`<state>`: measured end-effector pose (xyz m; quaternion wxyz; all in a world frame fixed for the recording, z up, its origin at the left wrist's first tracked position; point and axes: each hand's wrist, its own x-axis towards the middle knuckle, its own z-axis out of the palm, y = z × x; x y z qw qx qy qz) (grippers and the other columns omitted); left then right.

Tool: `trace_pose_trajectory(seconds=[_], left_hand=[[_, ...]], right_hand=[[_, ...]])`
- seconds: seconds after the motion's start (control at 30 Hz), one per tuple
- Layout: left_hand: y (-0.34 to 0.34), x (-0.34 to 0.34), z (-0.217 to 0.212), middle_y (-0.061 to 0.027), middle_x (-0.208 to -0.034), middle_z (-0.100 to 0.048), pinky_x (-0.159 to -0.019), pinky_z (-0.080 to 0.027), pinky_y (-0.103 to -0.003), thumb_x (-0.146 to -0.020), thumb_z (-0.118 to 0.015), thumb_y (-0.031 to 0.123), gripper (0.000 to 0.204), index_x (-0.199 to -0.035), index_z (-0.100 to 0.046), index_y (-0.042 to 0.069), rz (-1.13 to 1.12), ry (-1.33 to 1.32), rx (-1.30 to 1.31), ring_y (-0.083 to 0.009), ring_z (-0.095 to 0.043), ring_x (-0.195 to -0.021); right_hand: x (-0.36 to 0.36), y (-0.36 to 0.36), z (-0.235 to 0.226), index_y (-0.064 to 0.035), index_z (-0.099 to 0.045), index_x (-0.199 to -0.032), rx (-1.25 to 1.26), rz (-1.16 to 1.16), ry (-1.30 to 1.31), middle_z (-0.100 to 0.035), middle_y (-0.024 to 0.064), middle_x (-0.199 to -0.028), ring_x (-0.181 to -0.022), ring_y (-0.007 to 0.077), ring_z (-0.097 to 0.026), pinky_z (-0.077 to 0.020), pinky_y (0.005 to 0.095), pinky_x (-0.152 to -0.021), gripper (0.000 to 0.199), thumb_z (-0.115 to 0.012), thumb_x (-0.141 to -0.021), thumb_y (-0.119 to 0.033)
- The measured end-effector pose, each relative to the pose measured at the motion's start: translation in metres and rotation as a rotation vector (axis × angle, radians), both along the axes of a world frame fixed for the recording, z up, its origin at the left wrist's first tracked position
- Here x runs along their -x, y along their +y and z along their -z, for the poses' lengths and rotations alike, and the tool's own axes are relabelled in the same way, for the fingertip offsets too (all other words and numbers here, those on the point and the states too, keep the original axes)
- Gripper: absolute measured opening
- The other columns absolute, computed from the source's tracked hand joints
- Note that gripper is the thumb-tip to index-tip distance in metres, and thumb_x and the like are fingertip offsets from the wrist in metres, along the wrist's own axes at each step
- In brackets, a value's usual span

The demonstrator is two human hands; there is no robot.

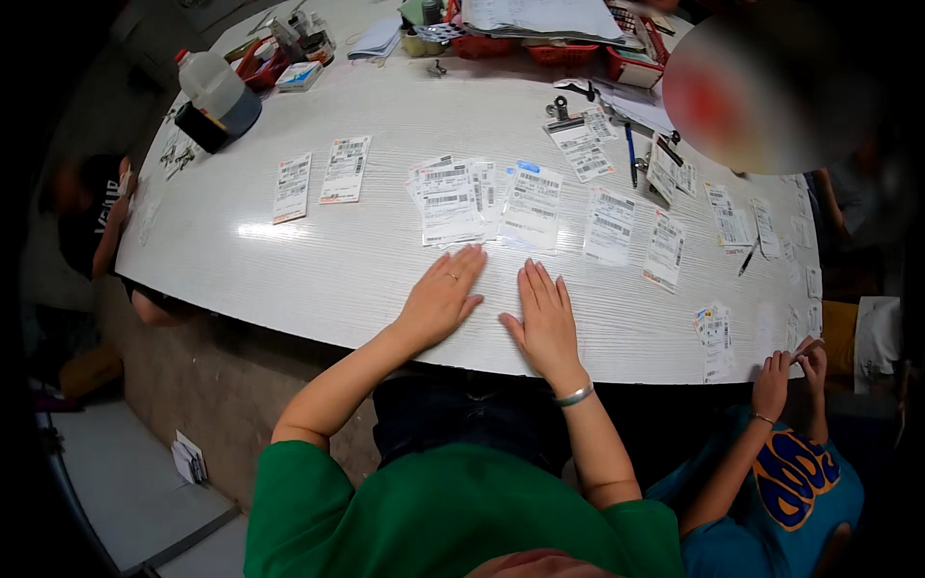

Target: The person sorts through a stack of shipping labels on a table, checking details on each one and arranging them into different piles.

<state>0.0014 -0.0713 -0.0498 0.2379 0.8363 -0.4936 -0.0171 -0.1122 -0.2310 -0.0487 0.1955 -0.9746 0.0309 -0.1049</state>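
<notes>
Both my hands rest flat on the white table (289,275), palms down. My left hand (445,297), with a ring on one finger, has its fingertips just below a pile of printed barcode labels (450,204). My right hand (547,313), a silver bangle at its wrist, points at the lower edge of another label stack (530,209) with a blue mark at its top. Neither hand holds anything. Right of these lie two more labels, one pale (609,225) and one with an orange edge (664,250). Two label stacks (345,170) sit further left.
A jug with a red cap (210,87) stands at the far left beside a black box (199,128). Clipped labels (578,144) and a blue pen (631,154) lie beyond. Red baskets (562,54) line the back. A co-worker's hands (785,374) are at the right edge.
</notes>
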Motion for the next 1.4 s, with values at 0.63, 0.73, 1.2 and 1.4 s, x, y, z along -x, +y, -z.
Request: trace_pose_trajectory(seconds=[0.63, 0.73, 1.2, 1.4], left_hand=[[0.004, -0.153, -0.019, -0.0191, -0.129, -0.038, -0.093, -0.036, -0.037, -0.079, -0.054, 0.011, 0.057, -0.129, -0.03, -0.004, -0.72, 0.964, 0.446, -0.0279, -0.039, -0.117], [-0.012, -0.169, -0.016, -0.019, -0.119, -0.045, -0.086, -0.04, -0.039, -0.077, -0.054, 0.011, 0.052, -0.124, -0.037, -0.003, -0.719, 1.076, 0.449, -0.027, -0.045, -0.106], [-0.059, -0.213, 0.004, -0.0187, -0.074, -0.059, -0.053, -0.044, -0.041, -0.068, -0.056, 0.014, 0.029, -0.088, -0.061, -0.007, -0.55, 0.719, -0.177, -0.0292, -0.057, -0.063], [-0.054, -0.186, 0.016, -0.0181, -0.101, -0.056, -0.077, -0.045, -0.037, -0.076, -0.054, 0.005, 0.036, -0.11, -0.047, -0.004, -0.518, 0.611, 0.225, -0.0259, -0.055, -0.09]], right_hand=[[-0.115, 0.002, -0.014, -0.0078, -0.05, -0.117, -0.005, -0.115, -0.149, -0.045, 0.0212, -0.121, -0.119, 0.0315, -0.037, -0.0281, 0.0439, -0.1, 0.044, -0.061, -0.078, -0.025], [-0.139, 0.001, -0.009, -0.0098, -0.052, -0.114, 0.118, -0.09, -0.083, -0.044, 0.0232, -0.122, -0.12, 0.0331, -0.036, -0.0261, 0.0478, -0.1, 0.043, -0.062, -0.076, -0.029], [-0.144, 0.008, 0.005, -0.0073, -0.049, -0.113, 0.142, -0.12, -0.026, -0.039, 0.027, -0.126, -0.123, 0.0358, -0.032, -0.0238, 0.0489, -0.101, 0.048, -0.06, -0.077, -0.037], [-0.143, 0.01, -0.001, -0.0086, -0.05, -0.111, 0.113, -0.096, -0.072, -0.04, 0.0261, -0.126, -0.124, 0.0344, -0.032, -0.0237, 0.0485, -0.101, 0.048, -0.062, -0.074, -0.037]])
